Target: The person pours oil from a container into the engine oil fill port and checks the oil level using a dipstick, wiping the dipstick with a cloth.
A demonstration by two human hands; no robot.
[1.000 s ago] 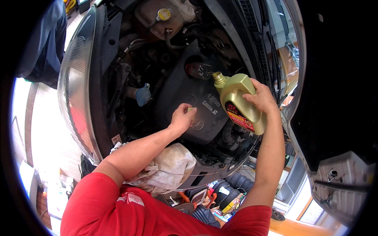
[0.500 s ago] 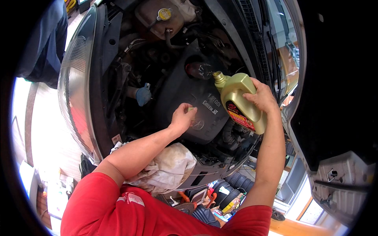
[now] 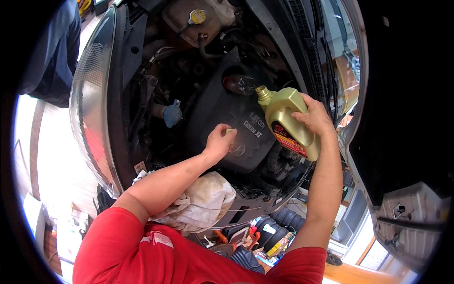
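Note:
My right hand (image 3: 309,116) grips a gold plastic oil jug (image 3: 291,123), tilted with its open neck at the mouth of a dark translucent funnel-like container (image 3: 239,85) that rests in a recess of the black engine cover (image 3: 217,113). A thin stream seems to run between them, too small to be sure. My left hand (image 3: 222,139) is closed over the middle of the cover, pinching a small gold object, apparently a cap (image 3: 229,131). Left of the cover is a blue reservoir cap (image 3: 173,115).
The open engine bay has a tank with a yellow-labelled cap (image 3: 197,17) at the back. A stained white cloth (image 3: 203,199) lies on the front edge. The hood (image 3: 406,217) fills the right, a headlight (image 3: 90,118) the left. Dark fabric (image 3: 56,57) hangs beyond; several tyres (image 3: 276,234) lie below.
The jug in my right hand has tilted very slightly, its base a little higher. My left hand and the rest are unchanged.

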